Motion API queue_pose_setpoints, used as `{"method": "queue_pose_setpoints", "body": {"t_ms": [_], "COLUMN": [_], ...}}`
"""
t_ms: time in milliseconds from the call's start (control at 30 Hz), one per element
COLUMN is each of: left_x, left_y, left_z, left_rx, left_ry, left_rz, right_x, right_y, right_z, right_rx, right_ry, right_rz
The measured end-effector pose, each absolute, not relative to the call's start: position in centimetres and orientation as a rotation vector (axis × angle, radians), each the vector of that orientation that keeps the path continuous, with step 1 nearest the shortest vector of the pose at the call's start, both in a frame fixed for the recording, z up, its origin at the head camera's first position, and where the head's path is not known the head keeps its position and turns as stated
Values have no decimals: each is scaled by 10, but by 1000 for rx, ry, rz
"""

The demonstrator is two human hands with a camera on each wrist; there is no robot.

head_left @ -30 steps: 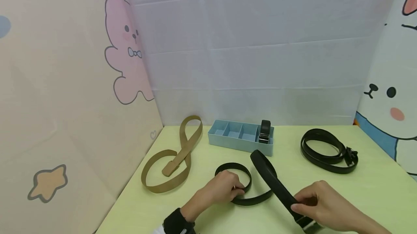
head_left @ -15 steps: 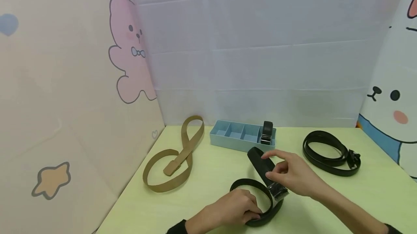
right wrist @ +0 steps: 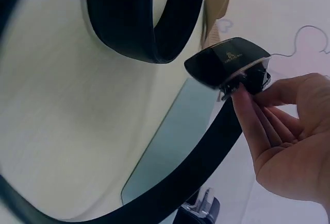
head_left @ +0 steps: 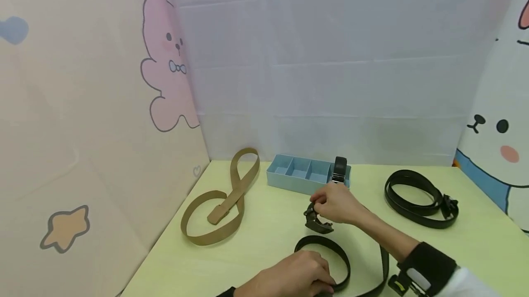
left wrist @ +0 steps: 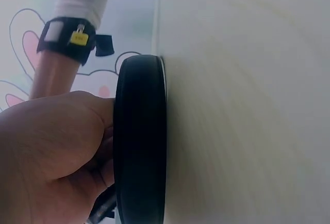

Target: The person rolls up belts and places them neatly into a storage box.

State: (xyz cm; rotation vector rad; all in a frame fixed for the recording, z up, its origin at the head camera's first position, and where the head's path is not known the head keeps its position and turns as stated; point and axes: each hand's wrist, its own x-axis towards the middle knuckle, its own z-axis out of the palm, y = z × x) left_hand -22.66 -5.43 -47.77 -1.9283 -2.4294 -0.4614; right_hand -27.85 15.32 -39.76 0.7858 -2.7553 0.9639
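In the head view my left hand (head_left: 293,274) holds the coiled part of a black belt (head_left: 346,265) low over the front of the table. The left wrist view shows the coil's wide band (left wrist: 140,131) beside the left hand (left wrist: 56,147), standing on edge. My right hand (head_left: 340,203) pinches the belt by its dark metal buckle (head_left: 319,227), raised above the table in front of the blue box. In the right wrist view the thumb and fingers meet at the back of the buckle (right wrist: 227,62). A loose length of strap (right wrist: 191,167) curves away from it.
A light blue divided box (head_left: 289,184) stands at the back, with a rolled black belt (head_left: 340,167) in its rightmost compartment. A tan belt (head_left: 237,191) lies looped on the left. Another black belt (head_left: 409,176) lies coiled on the right.
My right hand let go of the strap, moved left and now pinches the buckle close to the box. The left hand shifted right and nearer the front with the coil.
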Motion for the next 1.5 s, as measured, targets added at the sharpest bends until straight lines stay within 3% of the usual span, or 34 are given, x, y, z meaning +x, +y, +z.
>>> {"method": "queue_pose_setpoints", "body": {"t_ms": [300,533,767,967,1133,1333,1500], "left_x": [-224,-224,-232,-237,-243,-241,-238], "left_y": [-52,-49,-50,-71,-96,-108,-106], "left_z": [-478,-475,-483,-478,-471,-469,-473], "left_rx": [-1906,-1844,-1799,-1676,-1401,-952,-831], "left_ry": [-2438,-2384,-2394,-2497,-2673,-2883,-2980], "left_rz": [-408,-347,-424,-577,-768,-1042,-1279], "right_x": [-319,-322,-291,-250,-221,-209,-209], "right_y": [128,128,167,203,211,208,202], "right_z": [-435,-445,-423,-415,-431,-445,-450], "right_rx": [924,859,1064,1400,1626,1695,1693], "right_ry": [-2740,-2872,-2754,-2614,-2544,-2493,-2475], "right_rz": [565,579,730,802,737,536,519]}}
